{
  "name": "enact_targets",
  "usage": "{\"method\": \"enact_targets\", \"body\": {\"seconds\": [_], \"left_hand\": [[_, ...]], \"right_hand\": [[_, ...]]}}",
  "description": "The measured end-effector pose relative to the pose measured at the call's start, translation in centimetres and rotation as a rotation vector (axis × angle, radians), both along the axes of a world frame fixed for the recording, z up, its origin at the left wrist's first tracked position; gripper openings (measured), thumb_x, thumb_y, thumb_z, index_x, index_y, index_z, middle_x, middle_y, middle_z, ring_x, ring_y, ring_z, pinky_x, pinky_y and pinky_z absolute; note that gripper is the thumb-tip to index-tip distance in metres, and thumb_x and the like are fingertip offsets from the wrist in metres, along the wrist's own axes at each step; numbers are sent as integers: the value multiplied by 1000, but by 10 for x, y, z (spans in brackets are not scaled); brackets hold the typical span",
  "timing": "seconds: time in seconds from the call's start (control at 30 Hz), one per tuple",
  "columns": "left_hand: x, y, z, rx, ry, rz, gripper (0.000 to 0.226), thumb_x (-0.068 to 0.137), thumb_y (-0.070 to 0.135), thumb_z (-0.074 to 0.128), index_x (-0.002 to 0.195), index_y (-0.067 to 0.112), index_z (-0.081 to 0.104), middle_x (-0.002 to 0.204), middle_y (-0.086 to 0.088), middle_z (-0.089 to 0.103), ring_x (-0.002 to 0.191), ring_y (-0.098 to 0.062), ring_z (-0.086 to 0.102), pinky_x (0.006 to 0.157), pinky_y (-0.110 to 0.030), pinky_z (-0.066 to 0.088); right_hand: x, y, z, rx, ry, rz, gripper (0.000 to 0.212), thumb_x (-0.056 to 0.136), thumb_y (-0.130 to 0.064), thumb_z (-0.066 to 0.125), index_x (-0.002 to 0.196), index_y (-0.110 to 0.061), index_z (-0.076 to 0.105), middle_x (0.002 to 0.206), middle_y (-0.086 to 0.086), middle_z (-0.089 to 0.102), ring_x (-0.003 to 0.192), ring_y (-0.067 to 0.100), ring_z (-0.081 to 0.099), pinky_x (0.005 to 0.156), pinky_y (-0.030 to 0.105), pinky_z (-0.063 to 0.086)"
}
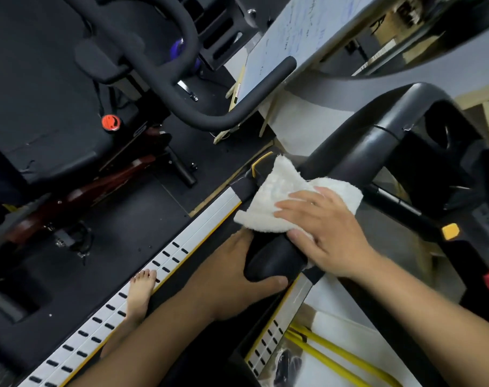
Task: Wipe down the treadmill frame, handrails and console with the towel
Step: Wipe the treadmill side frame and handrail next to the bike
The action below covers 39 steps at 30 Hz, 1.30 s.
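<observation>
The right hand (329, 227) lies flat with straight fingers, pressing the white towel (279, 196) onto the top of the black handrail (363, 141); its thumb sits at the towel's near edge. The left hand (232, 277) grips the handrail's rounded near end from below, thumb and fingers curled round it, just beside the towel. The towel drapes over the rail close to that near end, one corner hanging off the left side above the silver side rail (159, 272) of the deck, where a bare foot (141, 291) stands.

The handrail's long axis runs from the left hand away and to the right, bending towards the console (444, 135). The unwiped length probably lies beyond the right hand's fingertips, so that hand is the better placed to slide the towel along the rail while the left steadies.
</observation>
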State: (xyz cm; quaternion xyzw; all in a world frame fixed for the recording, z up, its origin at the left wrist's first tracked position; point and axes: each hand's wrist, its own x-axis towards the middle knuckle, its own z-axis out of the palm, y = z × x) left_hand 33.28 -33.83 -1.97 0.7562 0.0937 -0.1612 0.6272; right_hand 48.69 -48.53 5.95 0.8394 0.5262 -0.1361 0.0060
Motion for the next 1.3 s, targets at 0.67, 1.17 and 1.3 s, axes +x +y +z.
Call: {"method": "enact_targets", "body": {"seconds": [0.67, 1.17, 1.3], "left_hand": [[24, -41, 42, 654, -237, -22, 83, 86, 59, 51, 151, 27, 11, 154, 11, 30, 133, -13, 39, 99, -30, 41], [34, -44, 47, 908, -150, -237, 100, 77, 66, 16, 155, 11, -16, 166, -4, -12, 152, -16, -7, 122, -27, 2], [49, -50, 47, 961, -236, -278, 93, 88, 51, 31, 153, 11, -21, 163, -5, -24, 150, -16, -23, 120, -28, -11]], "right_hand": [[50, -75, -21, 342, -211, 52, 40, 98, -30, 43, 132, -17, 59, 142, 2, 54, 135, 24, 43, 115, 44, 22], [46, -74, -32, 471, -246, -261, 38, 100, -34, 39, 125, -20, 64, 137, -4, 58, 136, 21, 44, 113, 64, 18], [131, -69, -4, 306, -238, -561, 39, 103, -30, 29, 133, -21, 53, 141, 0, 51, 140, 22, 31, 115, 60, 11]]}}
